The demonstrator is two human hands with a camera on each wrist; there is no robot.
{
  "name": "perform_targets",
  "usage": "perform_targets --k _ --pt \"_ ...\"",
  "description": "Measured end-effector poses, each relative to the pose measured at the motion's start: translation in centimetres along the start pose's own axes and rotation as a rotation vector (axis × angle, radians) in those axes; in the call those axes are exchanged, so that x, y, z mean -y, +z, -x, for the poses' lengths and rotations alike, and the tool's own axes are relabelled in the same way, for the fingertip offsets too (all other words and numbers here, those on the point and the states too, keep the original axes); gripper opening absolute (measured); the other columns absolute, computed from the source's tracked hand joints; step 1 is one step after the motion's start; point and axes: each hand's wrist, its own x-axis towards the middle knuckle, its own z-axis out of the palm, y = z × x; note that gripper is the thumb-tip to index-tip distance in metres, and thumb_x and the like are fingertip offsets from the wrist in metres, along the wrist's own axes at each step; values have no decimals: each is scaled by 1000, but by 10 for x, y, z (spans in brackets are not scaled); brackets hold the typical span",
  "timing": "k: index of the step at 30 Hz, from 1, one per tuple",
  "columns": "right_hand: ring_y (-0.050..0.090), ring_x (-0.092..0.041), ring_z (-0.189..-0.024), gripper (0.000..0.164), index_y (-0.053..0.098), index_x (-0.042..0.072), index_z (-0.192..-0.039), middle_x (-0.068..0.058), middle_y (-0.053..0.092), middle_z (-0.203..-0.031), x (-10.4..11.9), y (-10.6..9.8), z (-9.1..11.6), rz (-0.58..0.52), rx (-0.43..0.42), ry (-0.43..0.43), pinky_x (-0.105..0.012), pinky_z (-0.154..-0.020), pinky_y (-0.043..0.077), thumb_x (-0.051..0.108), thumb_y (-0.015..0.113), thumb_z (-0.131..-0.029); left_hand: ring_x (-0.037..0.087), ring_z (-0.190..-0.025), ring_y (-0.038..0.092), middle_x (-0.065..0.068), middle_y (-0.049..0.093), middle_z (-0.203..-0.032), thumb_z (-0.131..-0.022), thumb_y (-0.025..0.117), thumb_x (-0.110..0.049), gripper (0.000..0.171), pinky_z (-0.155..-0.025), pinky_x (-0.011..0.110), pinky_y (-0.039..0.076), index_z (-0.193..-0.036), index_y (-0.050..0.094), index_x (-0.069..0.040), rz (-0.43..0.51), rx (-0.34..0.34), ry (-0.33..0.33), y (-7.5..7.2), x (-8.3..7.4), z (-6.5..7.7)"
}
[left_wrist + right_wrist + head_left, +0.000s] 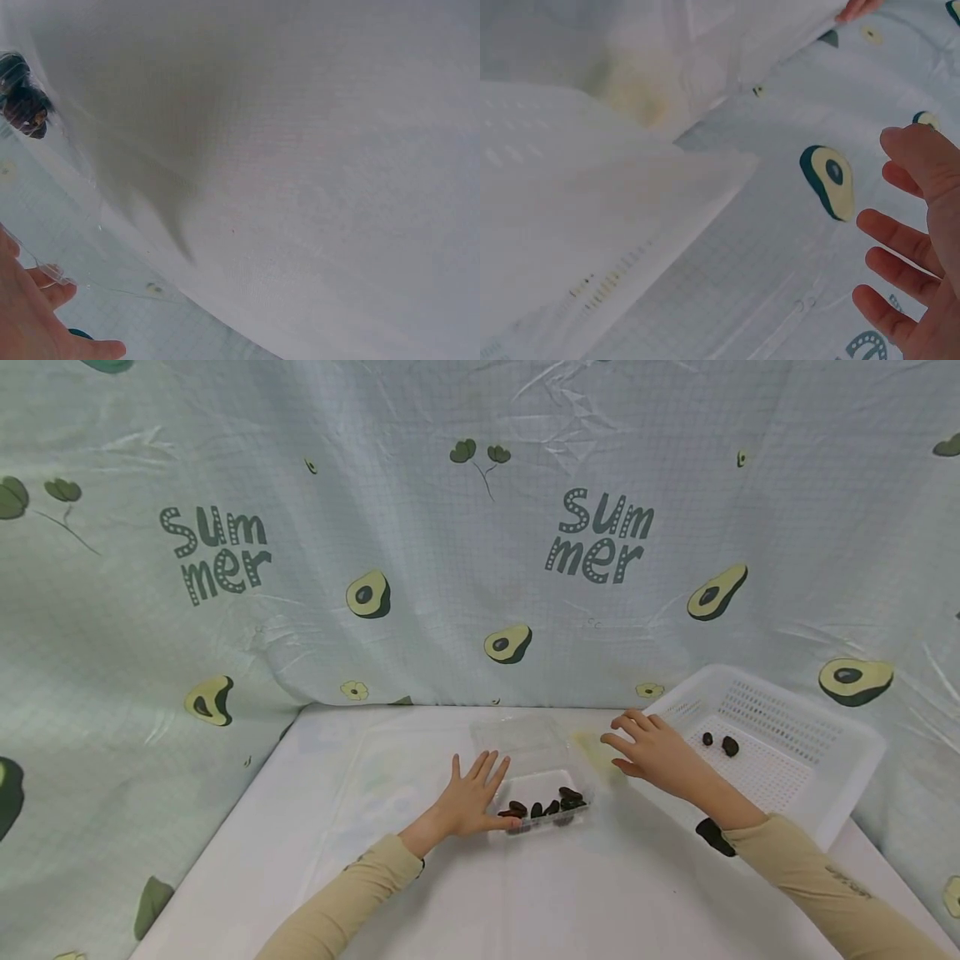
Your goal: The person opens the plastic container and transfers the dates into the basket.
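Note:
A clear plastic box (pixel 536 785) stands on the table with its clear lid (pixel 517 739) folded back behind it. Several dark brown, oval pieces that look like dates (pixel 553 807) lie along its front. My left hand (pixel 471 797) is at the box's left side, fingers spread and thumb across the front; in the left wrist view, fingers (pixel 56 289) meet the edge of clear plastic. My right hand (pixel 656 756), fingers loosely bent and holding nothing, hovers by the left rim of a white perforated basket (pixel 787 702). Two dark pieces (pixel 720 743) lie inside the basket.
A white cover lies over the table (pixel 360 852). Behind and beside it hangs a pale sheet (pixel 435 552) printed with avocados and lettering. A black patch (pixel 715 837) shows beneath the right forearm, in front of the basket.

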Motion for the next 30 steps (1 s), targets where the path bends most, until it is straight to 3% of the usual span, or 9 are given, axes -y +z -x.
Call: perform_targets --k 19,30 --pt "49 -19 -93 38 58 20 -98 -1 55 -98 40 33 -16 -11 96 -91 -32 -72 43 36 75 -68 29 -137 19 15 17 -149 -76 27 -78 97 -97 66 19 -145 9 -11 -27 -21 2 0 0 0" --pt "48 -16 -86 31 58 23 -89 1 56 -93 47 57 -15 45 107 -156 -29 -66 39 39 74 -68 29 -137 19 15 18 -148 -78 33 -74 95 -97 65 19 -145 11 -10 -19 -23 -1 -2 -1 2"
